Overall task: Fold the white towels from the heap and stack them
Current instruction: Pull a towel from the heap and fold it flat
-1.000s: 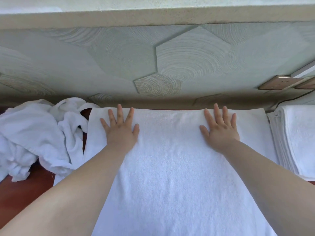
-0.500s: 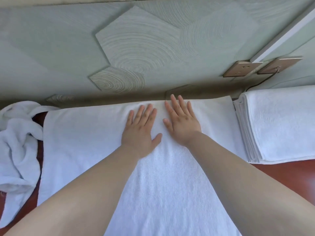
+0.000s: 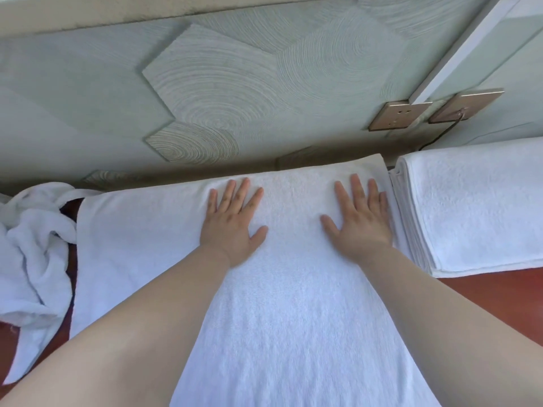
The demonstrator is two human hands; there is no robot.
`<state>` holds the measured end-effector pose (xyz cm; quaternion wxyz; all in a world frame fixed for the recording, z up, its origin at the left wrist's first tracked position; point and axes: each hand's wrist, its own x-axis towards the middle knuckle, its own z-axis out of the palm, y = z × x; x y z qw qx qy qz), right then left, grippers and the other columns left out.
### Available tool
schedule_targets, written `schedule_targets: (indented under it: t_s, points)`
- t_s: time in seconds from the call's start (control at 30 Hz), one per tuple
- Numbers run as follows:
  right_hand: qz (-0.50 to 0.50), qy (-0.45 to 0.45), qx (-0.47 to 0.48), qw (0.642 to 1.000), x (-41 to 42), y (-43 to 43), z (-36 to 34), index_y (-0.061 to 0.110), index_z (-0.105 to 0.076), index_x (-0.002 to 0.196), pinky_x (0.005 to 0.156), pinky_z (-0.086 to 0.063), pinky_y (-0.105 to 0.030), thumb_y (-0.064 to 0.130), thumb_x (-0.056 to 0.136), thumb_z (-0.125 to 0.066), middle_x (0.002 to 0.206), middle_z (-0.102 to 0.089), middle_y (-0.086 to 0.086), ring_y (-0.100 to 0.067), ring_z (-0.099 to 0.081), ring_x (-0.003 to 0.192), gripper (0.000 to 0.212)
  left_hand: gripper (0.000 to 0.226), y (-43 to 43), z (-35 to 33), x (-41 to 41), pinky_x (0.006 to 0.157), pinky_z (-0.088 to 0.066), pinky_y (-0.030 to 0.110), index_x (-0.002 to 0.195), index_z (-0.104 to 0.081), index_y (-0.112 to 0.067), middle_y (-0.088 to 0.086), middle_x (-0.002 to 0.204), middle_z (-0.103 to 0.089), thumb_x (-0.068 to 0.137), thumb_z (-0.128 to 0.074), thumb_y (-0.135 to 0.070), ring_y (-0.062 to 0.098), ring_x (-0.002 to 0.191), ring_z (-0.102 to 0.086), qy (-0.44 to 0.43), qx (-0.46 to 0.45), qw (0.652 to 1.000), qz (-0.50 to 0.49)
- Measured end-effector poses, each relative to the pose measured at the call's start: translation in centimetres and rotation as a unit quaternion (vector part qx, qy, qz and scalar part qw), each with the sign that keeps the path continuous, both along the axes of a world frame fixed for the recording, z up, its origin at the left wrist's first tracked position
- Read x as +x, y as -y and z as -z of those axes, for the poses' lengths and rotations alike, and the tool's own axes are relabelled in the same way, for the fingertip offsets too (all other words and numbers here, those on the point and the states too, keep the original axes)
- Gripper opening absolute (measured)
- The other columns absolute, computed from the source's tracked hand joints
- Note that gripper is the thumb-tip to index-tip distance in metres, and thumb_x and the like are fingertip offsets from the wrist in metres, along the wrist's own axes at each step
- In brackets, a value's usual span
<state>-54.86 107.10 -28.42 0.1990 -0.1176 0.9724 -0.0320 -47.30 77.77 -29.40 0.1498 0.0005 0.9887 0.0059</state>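
towel in hand: the spread towel, white terry, lies flat on the red-brown table, its far edge along the foot of the wall and its near part running out of view below.
left hand: the left hand lies palm down near the far edge, about mid-width. its fingers are straight and a little fanned, thumb out to the side, pinching nothing.
right hand: the right hand lies palm down close to the towel's right edge, just beside the stack. its fingers are straight and nearly together, thumb spread wide.
heap: the heap of crumpled white towels sits at the left, at the spread towel's left edge. whether it overlaps that edge cannot be told.
stack: the stack of folded towels stands at the right, against the spread towel's right edge.
behind: two brass-coloured sockets on the wall above the stack, a cable in one.
step: judged to be flattening the cloth before a fold.
handling: the towel looks soft, limp and light, with a nap that should grip the table rather than slide. it will likely sag and crease wherever unsupported, and is not fragile.
where to hold: probably the two corners of one short side, one per hand, pinched between thumb and fingers so the edge carries over straight. a mid-cloth grip would likely bunch it.
risk: a lifted right corner may drag the stack's top layers.
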Motion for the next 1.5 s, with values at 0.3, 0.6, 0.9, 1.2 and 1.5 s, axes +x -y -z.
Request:
schedule_targets:
  t_s: [0.3,0.6,0.9,1.2,1.5]
  points:
    - [-0.049,-0.022,-0.008,0.999,3.8,1.1,-0.5,0.041,0.014,0.161,0.128,0.006,-0.049,0.073,0.097,-0.01,0.17,0.024,0.005,-0.024,0.026,0.155,0.075,0.074,3.6,-1.5,13.4,0.129,0.005,0.048,0.167,0.003,-0.032,-0.002,0.173,0.019,0.103,-0.018,-0.063,0.02,0.159,0.019,-0.012,0.04,0.986,-0.161]
    - [-0.034,-0.032,0.025,0.999,4.1,2.3,-0.8,0.03,-0.007,0.163,0.127,0.001,-0.054,0.067,0.095,-0.006,0.172,0.006,0.001,-0.027,0.011,0.158,0.077,0.077,9.4,-0.8,20.5,0.129,0.001,0.053,0.165,0.012,-0.034,-0.002,0.171,0.027,0.101,-0.019,-0.063,0.023,0.158,0.024,0.033,-0.011,0.978,-0.206]
    - [-0.289,-0.005,-0.06,0.955,12.7,24.4,-0.5,0.033,-0.001,0.165,0.128,0.006,-0.05,0.059,0.103,-0.012,0.172,0.014,0.001,-0.024,0.022,0.157,0.068,0.091,10.0,-0.3,20.8,0.129,0.003,0.052,0.166,0.01,-0.018,-0.002,0.171,0.026,0.097,-0.027,-0.065,0.021,0.157,0.024,0.019,0.035,0.976,-0.212]
    - [-0.186,-0.027,-0.02,0.982,13.6,27.5,0.6,0.029,0.008,0.165,0.128,0.006,-0.051,0.069,0.098,-0.015,0.171,0.022,0.005,-0.023,0.026,0.155,0.081,0.083,15.2,-0.2,22.4,0.13,0.002,0.046,0.167,0.007,-0.026,0.0,0.171,0.027,0.101,-0.029,-0.061,0.019,0.157,0.025,-0.001,0.083,0.973,-0.214]
    - [-0.194,-0.048,-0.012,0.98,13.7,27.4,0.3,0.028,0.001,0.166,0.129,-0.001,-0.05,0.067,0.096,-0.026,0.172,0.014,0.005,-0.024,0.018,0.158,0.084,0.082,21.6,-1.3,13.9,0.131,0.002,0.044,0.166,-0.003,-0.011,0.009,0.174,0.011,0.102,-0.022,-0.059,0.024,0.161,0.012,-0.053,0.1,0.991,-0.077]
